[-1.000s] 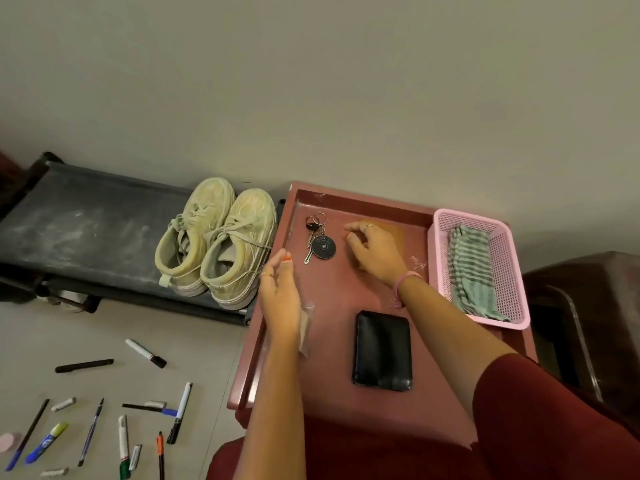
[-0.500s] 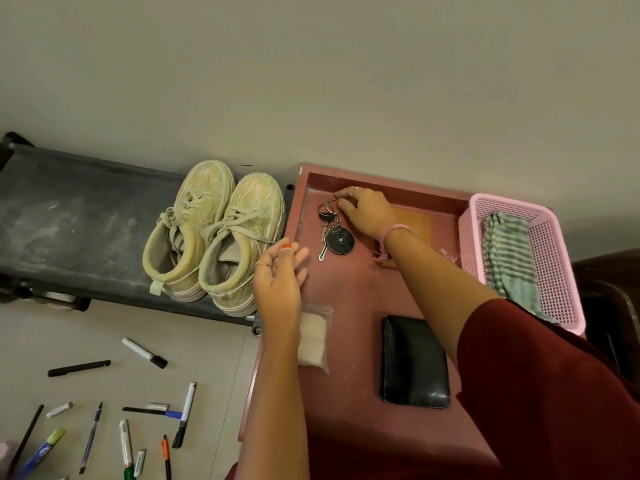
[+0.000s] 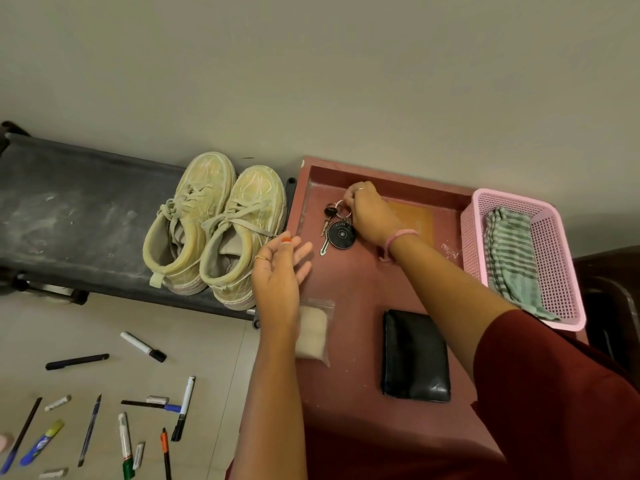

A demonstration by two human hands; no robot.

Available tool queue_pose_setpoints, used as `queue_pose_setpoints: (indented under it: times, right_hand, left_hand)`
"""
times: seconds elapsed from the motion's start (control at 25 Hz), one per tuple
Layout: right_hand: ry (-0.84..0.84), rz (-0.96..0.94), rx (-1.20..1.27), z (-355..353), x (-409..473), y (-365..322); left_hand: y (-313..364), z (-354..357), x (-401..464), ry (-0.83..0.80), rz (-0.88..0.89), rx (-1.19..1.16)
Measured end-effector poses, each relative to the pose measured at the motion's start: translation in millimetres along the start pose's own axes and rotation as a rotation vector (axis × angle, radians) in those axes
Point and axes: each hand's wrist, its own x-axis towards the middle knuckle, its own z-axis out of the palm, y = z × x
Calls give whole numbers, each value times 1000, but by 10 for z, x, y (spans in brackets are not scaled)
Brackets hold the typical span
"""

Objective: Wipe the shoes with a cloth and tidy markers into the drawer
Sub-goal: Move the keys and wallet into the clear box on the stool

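The round black key fob [image 3: 341,234] reads "YON" along its top edge; it lies on the dark red tabletop [image 3: 349,282] with a bunch of keys [image 3: 327,225]. The right hand [image 3: 372,214] pinches the key ring with curled fingers. The left hand [image 3: 278,273] hovers at the tabletop's left edge, fingers loosely spread, holding nothing. Left of the tabletop, two dusty beige lace-up shoes [image 3: 214,226] sit side by side on a black shelf [image 3: 69,216]. A green striped cloth [image 3: 510,258] lies in a pink mesh basket [image 3: 568,299] at the tabletop's right. Assorted markers [image 3: 142,346] are scattered on the floor left of the tabletop.
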Motion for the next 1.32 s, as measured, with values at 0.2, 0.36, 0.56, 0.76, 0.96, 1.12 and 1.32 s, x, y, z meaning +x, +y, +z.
queue_pose_setpoints:
  times: [0.2,0.36,0.56,0.76,0.96,1.12,1.32]
  right_hand:
    - [22,-42,321,-260,-161,-7]
    - [-66,-144,225,-556,-315,-67]
    - [-3,-258,63,-907,-614,-173]
    - [183,-249,86,-1282,-1004,-305]
    - [266,-205,98,-1868,-1470,-435]
    - [309,-193,147,-2354,-1956,-553]
    - [400,-207,260,-2846,-2665,-634]
  left_hand:
    - [2,-7,-2,-1,2,-4]
    - [15,-19,-35,-3,5,-12]
    - [52,-78,-231,28,1,33]
    - [201,-170,-572,58,50,123]
    - [467,-198,-983,10,128,181]
    - [718,-37,-1330,-100,202,234]
    - [943,406,-1829,-289,268,293]
